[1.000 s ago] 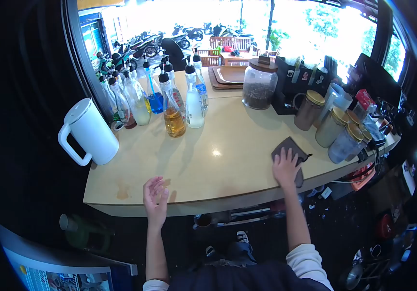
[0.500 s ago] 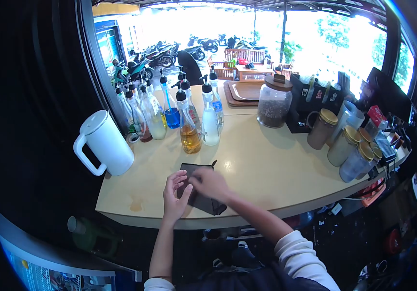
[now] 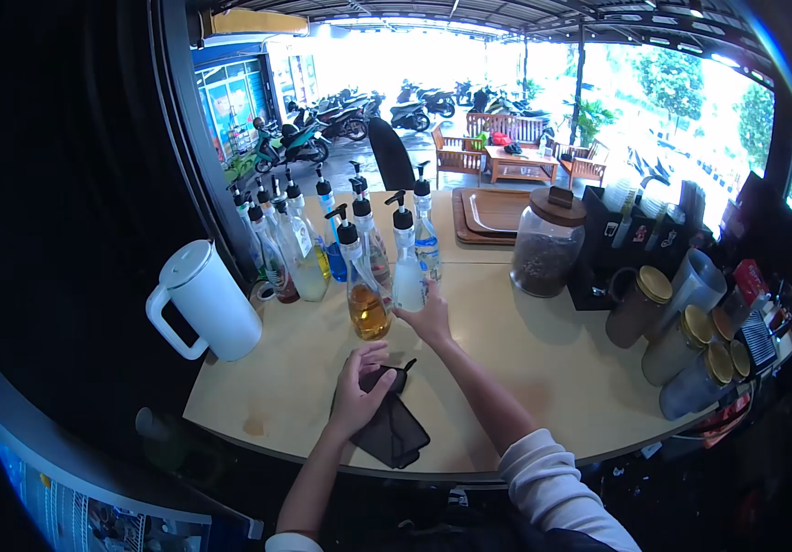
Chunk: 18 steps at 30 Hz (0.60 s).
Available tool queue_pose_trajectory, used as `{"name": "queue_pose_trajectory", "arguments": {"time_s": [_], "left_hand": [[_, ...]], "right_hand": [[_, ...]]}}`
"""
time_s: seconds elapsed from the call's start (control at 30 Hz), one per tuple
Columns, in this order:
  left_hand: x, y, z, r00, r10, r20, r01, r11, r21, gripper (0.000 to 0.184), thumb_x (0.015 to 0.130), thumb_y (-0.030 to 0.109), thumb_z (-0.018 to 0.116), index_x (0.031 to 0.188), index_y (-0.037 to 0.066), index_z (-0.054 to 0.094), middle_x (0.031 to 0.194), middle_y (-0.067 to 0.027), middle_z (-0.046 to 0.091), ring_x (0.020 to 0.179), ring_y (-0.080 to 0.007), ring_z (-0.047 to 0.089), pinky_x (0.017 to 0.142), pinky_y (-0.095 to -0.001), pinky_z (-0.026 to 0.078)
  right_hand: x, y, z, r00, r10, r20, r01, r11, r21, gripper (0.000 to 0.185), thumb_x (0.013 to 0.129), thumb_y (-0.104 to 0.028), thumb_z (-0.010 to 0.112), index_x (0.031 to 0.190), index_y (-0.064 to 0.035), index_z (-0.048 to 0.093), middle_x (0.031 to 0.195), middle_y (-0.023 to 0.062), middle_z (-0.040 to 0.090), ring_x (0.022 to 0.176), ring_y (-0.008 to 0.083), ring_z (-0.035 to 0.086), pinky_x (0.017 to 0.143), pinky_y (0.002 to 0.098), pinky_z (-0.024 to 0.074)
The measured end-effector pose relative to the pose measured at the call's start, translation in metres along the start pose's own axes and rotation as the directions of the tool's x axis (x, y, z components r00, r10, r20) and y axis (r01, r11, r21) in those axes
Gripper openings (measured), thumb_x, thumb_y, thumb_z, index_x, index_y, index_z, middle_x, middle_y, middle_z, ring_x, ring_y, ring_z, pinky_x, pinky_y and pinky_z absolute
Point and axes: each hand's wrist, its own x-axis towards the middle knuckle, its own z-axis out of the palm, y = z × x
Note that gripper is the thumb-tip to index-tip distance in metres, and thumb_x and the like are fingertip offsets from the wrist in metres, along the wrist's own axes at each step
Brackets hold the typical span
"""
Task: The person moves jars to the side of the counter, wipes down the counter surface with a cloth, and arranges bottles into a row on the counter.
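Spanning: the right hand [image 3: 426, 319] is low at the near side of the cloudy bottle [image 3: 409, 278], thumb to its left and fingers to its right; whether it grips cannot be told.
Left hand: loosely spread over the cloth [image 3: 390, 432], fingers slightly bent and thumb apart [image 3: 359, 396]; it pinches nothing.
Cloth: dark, flat and partly folded on the counter [image 3: 534, 368], near its front edge, partly under the left hand, a small loop at its far corner.
Cloudy bottle: upright, black pump on top, just right of the amber bottle [image 3: 370, 315].
Amber bottle: upright, foremost of the pump bottles, beyond the left hand.
Blue bottle: behind the amber one, partly hidden [image 3: 336, 265].
Pitcher: white, lidded, at the counter's left side, handle toward the left [image 3: 212, 304].
Stain: brownish, near the front left corner [image 3: 255, 423].
Jar: clear with a wooden lid, dark contents, toward the back right [image 3: 548, 267].
Trays: brown, stacked left of the jar [image 3: 497, 213].
Gold-lidded jars: grouped at the right end [image 3: 630, 317].
Outside: parked motorbikes [image 3: 341, 120] and a wooden table [image 3: 520, 167].
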Motion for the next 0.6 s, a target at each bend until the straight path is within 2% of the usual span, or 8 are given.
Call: {"name": "queue_pose_trajectory", "arguments": {"time_s": [0.07, 0.13, 0.3, 0.37, 0.4, 0.53, 0.6], "left_hand": [[0.016, -0.003, 0.012, 1.0, 0.011, 0.0, -0.011, 1.0, -0.021, 0.045, 0.083, 0.015, 0.065, 0.123, 0.005, 0.045, 0.122, -0.0086, 0.053, 0.109, -0.0201, 0.055, 0.092, -0.0342, 0.043], [0.032, -0.003, 0.029, 1.0, 0.006, 0.005, -0.006, 0.997, 0.081, 0.049, 0.082, 0.016, 0.066, 0.125, 0.006, 0.043, 0.125, -0.0085, 0.05, 0.11, -0.0201, 0.054, 0.092, -0.0338, 0.042], [0.09, -0.025, 0.083, 1.0, -0.026, 0.013, 0.026, 0.998, 0.052, 0.058, 0.083, 0.019, 0.065, 0.13, 0.006, 0.035, 0.133, -0.0103, 0.04, 0.119, -0.0232, 0.046, 0.095, -0.0376, 0.04], [0.114, -0.038, 0.107, 0.986, -0.055, -0.158, 0.058, 0.998, 0.014, 0.063, 0.08, 0.023, 0.067, 0.131, 0.001, 0.036, 0.127, -0.0196, 0.041, 0.117, -0.0282, 0.047, 0.096, -0.0407, 0.039], [0.129, -0.059, 0.116, 0.986, -0.002, -0.167, 0.026, 0.99, 0.141, 0.071, 0.078, 0.025, 0.069, 0.131, -0.003, 0.033, 0.127, -0.0238, 0.038, 0.119, -0.033, 0.045, 0.097, -0.0413, 0.038], [0.165, -0.068, 0.149, 0.982, 0.043, -0.181, -0.003, 0.977, 0.213, 0.076, 0.074, 0.028, 0.072, 0.131, -0.005, 0.033, 0.125, -0.0242, 0.041, 0.119, -0.0337, 0.045, 0.099, -0.0397, 0.037], [0.18, -0.071, 0.16, 0.99, 0.011, -0.139, 0.027, 0.963, 0.27, 0.08, 0.071, 0.03, 0.075, 0.13, -0.006, 0.035, 0.125, -0.026, 0.045, 0.12, -0.0343, 0.045, 0.1, -0.0393, 0.037]], "right_hand": [[-0.001, 0.001, -0.007, 1.0, 0.011, -0.008, -0.012, 1.0, -0.022, 0.082, 0.058, -0.027, 0.085, 0.121, 0.0036, 0.042, 0.104, 0.022, 0.06, 0.098, 0.0329, 0.061, 0.085, 0.0393, 0.0488], [0.001, 0.003, -0.014, 1.0, 0.02, -0.02, -0.021, 0.999, -0.04, 0.081, 0.057, -0.027, 0.085, 0.119, 0.0029, 0.044, 0.102, 0.0213, 0.061, 0.097, 0.0323, 0.062, 0.084, 0.0385, 0.0492], [0.011, 0.013, -0.054, 0.999, 0.047, -0.004, -0.047, 0.999, -0.01, 0.079, 0.057, -0.029, 0.083, 0.121, 0.001, 0.047, 0.106, 0.0217, 0.059, 0.098, 0.0356, 0.059, 0.083, 0.0425, 0.048], [0.016, 0.025, -0.068, 0.997, 0.073, -0.007, -0.073, 0.997, -0.014, 0.079, 0.057, -0.028, 0.083, 0.121, 0.0014, 0.047, 0.107, 0.0216, 0.058, 0.099, 0.0357, 0.059, 0.083, 0.0425, 0.0479], [0.019, 0.031, -0.074, 0.995, 0.099, -0.005, -0.099, 0.995, -0.015, 0.079, 0.057, -0.028, 0.083, 0.121, 0.0018, 0.047, 0.108, 0.0215, 0.058, 0.099, 0.0358, 0.059, 0.083, 0.0425, 0.0478], [0.027, 0.045, -0.093, 0.989, 0.132, -0.061, -0.13, 0.991, 0.023, 0.079, 0.057, -0.025, 0.083, 0.122, 0.0018, 0.047, 0.109, 0.0212, 0.058, 0.1, 0.0368, 0.058, 0.084, 0.0425, 0.0478], [0.033, 0.052, -0.101, 0.992, 0.078, -0.097, -0.083, 0.995, -0.051, 0.077, 0.058, -0.019, 0.081, 0.124, 0.0016, 0.046, 0.111, 0.0212, 0.058, 0.1, 0.0374, 0.059, 0.083, 0.0424, 0.0481]]}}
